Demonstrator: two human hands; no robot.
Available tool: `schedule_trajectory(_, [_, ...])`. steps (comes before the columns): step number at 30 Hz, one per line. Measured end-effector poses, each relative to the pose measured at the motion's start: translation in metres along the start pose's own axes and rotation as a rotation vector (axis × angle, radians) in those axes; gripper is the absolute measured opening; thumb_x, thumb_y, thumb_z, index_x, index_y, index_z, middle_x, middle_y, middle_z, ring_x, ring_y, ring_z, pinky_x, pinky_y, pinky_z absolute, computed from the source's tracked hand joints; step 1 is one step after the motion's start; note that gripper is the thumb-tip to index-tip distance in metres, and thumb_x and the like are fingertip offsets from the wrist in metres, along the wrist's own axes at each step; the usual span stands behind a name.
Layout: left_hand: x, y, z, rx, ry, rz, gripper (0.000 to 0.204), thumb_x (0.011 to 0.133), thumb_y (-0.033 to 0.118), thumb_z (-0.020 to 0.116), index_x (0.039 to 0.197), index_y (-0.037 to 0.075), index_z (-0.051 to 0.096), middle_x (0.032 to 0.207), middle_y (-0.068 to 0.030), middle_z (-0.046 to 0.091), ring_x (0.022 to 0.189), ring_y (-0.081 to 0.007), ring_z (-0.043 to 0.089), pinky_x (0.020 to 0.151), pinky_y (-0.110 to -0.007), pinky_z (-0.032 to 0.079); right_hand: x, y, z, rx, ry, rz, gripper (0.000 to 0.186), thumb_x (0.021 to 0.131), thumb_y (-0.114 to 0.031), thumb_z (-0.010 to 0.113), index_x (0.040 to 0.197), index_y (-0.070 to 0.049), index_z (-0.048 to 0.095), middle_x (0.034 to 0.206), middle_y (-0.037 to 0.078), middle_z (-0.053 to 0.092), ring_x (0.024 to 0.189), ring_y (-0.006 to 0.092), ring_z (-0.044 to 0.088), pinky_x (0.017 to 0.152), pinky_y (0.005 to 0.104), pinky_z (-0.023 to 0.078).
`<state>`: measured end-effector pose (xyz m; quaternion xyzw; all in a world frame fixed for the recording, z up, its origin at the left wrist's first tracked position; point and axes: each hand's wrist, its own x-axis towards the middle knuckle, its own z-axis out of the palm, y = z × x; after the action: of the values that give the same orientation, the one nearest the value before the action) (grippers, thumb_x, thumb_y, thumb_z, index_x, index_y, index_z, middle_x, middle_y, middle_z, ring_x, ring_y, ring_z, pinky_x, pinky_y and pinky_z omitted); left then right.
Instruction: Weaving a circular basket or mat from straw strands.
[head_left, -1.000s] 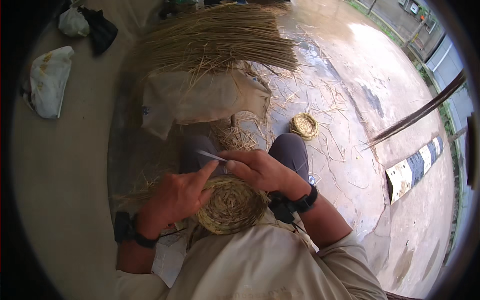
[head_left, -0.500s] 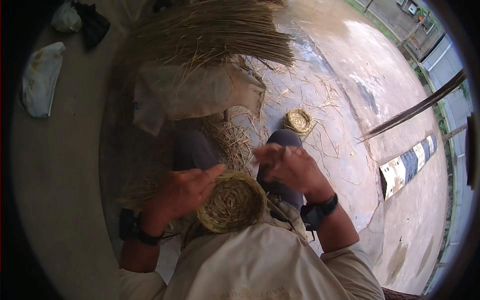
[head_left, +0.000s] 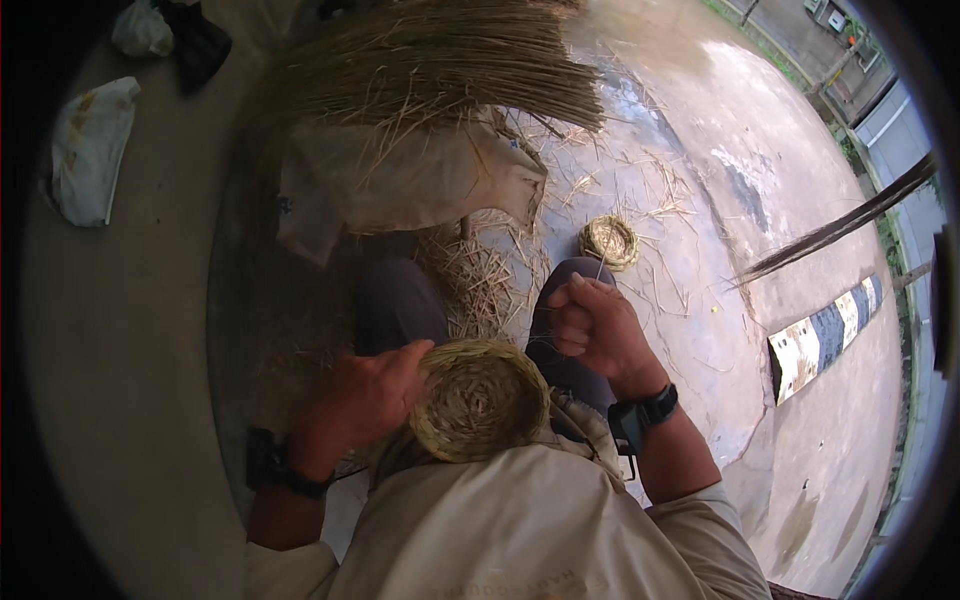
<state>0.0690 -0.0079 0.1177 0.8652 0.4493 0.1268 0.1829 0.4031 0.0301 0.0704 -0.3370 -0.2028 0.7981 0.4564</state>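
Note:
A round, shallow woven straw basket (head_left: 478, 395) rests in my lap against my shirt, its hollow side up. My left hand (head_left: 375, 392) grips its left rim, fingers closed along the edge and thumb side up. Over my right knee, my right hand (head_left: 597, 325) is raised, apart from the basket. Its fingers are pinched on a thin, straight needle (head_left: 600, 268) that points upward. A faint thread seems to run near this hand, too fine to follow fully.
A second small straw basket (head_left: 609, 243) stands on the floor beyond my right knee. Ahead lies a big bundle of straw stalks (head_left: 450, 70) over a pale sheet (head_left: 410, 180). Loose straw (head_left: 475, 275) litters the floor. Bags (head_left: 95, 150) lie far left; a black-and-white striped block (head_left: 825, 335) lies right.
My right hand, blurred and looser before, has moved slightly right and closed in a pinch, with the needle now visible. My left fingers, stretched over the basket before, have curled onto its rim.

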Motion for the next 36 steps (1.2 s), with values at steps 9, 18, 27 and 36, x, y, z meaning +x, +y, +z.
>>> schedule_trajectory(9, [0.013,0.009,0.022,-0.125,0.079,0.050,0.034,0.095,0.015,0.068,0.126,0.001,0.063,0.102,-0.0223,0.075,0.089,-0.0393,0.075,0.074,-0.049,0.061,0.031,-0.009,0.050,0.065,-0.073,-0.511,0.033,0.112,-0.029,0.051,0.103,-0.001,0.067,0.075,0.001,0.059,0.067,0.0135,0.054,0.063,0.0317,0.046])
schedule_trajectory(18, [0.005,-0.001,0.026,-0.224,0.024,-0.068,0.042,0.097,0.013,0.063,0.137,-0.001,0.061,0.113,-0.0283,0.072,0.100,-0.0442,0.073,0.082,-0.048,0.060,-0.021,0.071,0.107,-0.921,-1.033,-0.586,0.018,0.103,-0.010,0.064,0.112,0.004,0.069,0.110,0.021,0.070,0.105,0.0390,0.068,0.093,0.0467,0.055])
schedule_trajectory(27, [0.017,0.002,0.030,-0.246,-0.022,-0.203,0.027,0.097,0.021,0.068,0.113,-0.001,0.068,0.095,-0.0273,0.072,0.090,-0.0444,0.073,0.074,-0.049,0.058,-0.025,0.055,0.088,-0.970,-0.971,-0.390,0.022,0.106,-0.012,0.062,0.115,0.006,0.070,0.125,0.023,0.070,0.120,0.0404,0.067,0.102,0.0467,0.054])
schedule_trajectory(36, [0.002,-0.033,0.036,-0.192,0.308,-0.367,0.024,0.098,0.023,0.067,0.093,0.001,0.060,0.077,-0.0265,0.066,0.078,-0.0490,0.068,0.063,-0.055,0.052,-0.114,-0.094,-0.072,-1.429,0.443,-0.614,0.038,0.094,-0.008,0.041,0.125,0.004,0.061,0.110,0.019,0.072,0.101,0.0269,0.067,0.087,0.0389,0.055])
